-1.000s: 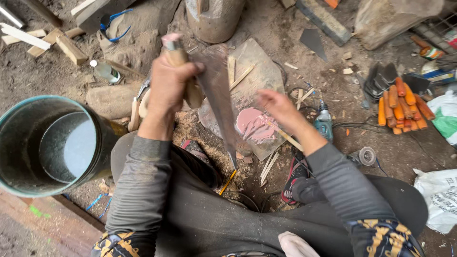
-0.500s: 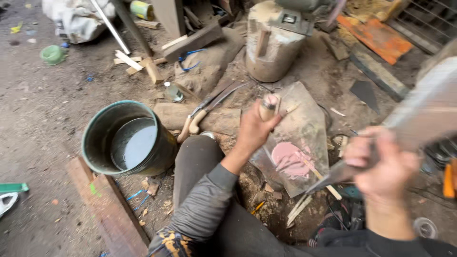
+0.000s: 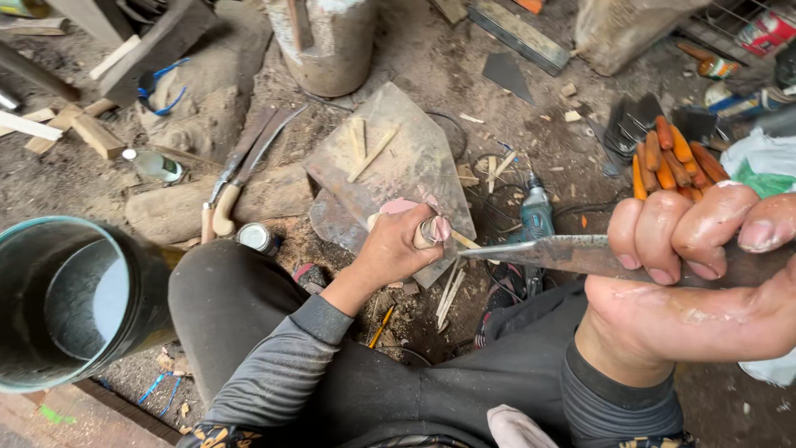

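Observation:
My left hand (image 3: pixel 400 249) is closed around the wooden handle (image 3: pixel 424 233) of a long knife, just above a flat grey stone slab (image 3: pixel 390 162) with a pink patch on it. The steel blade (image 3: pixel 547 253) runs level to the right. My right hand (image 3: pixel 692 278), close to the camera and wet, grips the far part of the blade. The blade's tip is hidden inside that hand. Both forearms wear grey sleeves and my knees are below.
A metal bucket (image 3: pixel 58 303) of water stands at the left. Two wooden-handled knives (image 3: pixel 236 174) lie on a log. A small can (image 3: pixel 257 237), a teal drill (image 3: pixel 536 214), orange-handled tools (image 3: pixel 663 158), dark blades (image 3: pixel 630 124) and a concrete cylinder (image 3: pixel 327 46) surround the slab.
My right hand left the slab and took hold of the blade. The knife swung from upright to level between both hands, and the right hand has come nearer the camera.

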